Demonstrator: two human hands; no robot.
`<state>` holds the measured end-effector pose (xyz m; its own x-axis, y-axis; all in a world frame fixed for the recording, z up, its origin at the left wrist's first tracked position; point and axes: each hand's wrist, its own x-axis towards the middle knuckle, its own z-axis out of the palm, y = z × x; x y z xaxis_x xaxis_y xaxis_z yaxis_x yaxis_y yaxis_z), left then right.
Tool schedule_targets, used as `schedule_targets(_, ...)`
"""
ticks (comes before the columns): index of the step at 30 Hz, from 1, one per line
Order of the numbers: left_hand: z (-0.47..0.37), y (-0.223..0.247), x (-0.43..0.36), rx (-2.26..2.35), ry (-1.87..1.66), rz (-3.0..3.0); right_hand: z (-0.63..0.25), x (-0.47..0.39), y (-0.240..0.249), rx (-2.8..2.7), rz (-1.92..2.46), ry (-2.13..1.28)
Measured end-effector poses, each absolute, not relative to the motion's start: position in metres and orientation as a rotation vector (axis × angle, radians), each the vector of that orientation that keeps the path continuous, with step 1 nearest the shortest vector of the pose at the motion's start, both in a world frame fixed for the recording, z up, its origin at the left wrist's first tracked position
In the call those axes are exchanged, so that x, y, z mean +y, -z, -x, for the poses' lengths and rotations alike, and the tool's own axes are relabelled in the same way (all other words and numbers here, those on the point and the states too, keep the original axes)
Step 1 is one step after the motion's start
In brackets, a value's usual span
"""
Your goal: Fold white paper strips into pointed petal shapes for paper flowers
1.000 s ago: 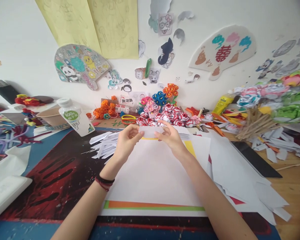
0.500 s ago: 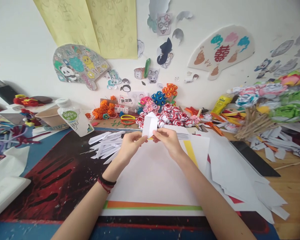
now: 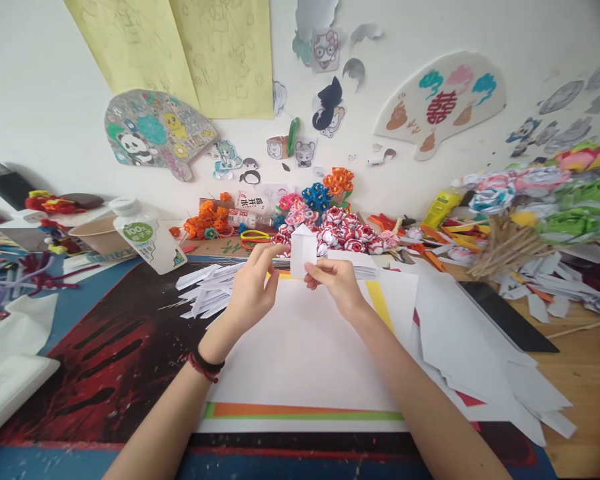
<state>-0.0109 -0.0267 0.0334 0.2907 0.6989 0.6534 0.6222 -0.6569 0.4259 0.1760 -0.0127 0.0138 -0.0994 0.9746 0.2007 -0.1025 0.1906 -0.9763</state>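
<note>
A small white folded paper strip (image 3: pixel 303 251) with a pointed top stands upright over the far part of the paper stack. My right hand (image 3: pixel 332 279) pinches its lower right corner between thumb and fingers. Just left of the strip, my left hand (image 3: pixel 256 285) is off it, thumb and fingers apart with nothing between them. Under both hands lies a large white sheet (image 3: pixel 310 360), with orange and green sheets showing at its near edge. Left of my left hand, a pile of folded white strips (image 3: pixel 203 293) rests on a dark mat.
White paper pieces (image 3: pixel 475 340) and a black flat object (image 3: pixel 507 317) lie to the right. A white bottle (image 3: pixel 147 237) stands back left. Along the wall are red-and-white paper flowers (image 3: pixel 343 230) and orange ones. At far left is a white box (image 3: pixel 17 393).
My left hand has let go of the strip and drawn back left, its fingers opening. The strip stays upright in my right hand, shifted slightly right.
</note>
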Motion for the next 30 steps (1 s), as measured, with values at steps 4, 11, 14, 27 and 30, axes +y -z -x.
schedule_targets(4,0.015,-0.03,-0.027,1.188,-1.272,-2.921,-0.177,-0.012,-0.014,-1.338,0.943,-1.17)
schedule_targets(11,0.009,-0.033,-0.034,1.221,-1.304,-2.694,-0.178,-0.011,-0.012,-1.417,0.986,-1.069)
schedule_targets(14,0.004,-0.035,-0.034,1.375,-1.364,-2.252,-0.176,-0.012,-0.011,-1.427,0.98,-1.045)
schedule_targets(27,-0.001,-0.029,-0.032,1.394,-1.256,-2.048,-0.174,-0.013,-0.012,-1.464,0.907,-1.198)
schedule_targets(30,-0.001,-0.029,-0.032,1.408,-1.26,-2.016,-0.173,-0.014,-0.013,-1.47,0.906,-1.189)
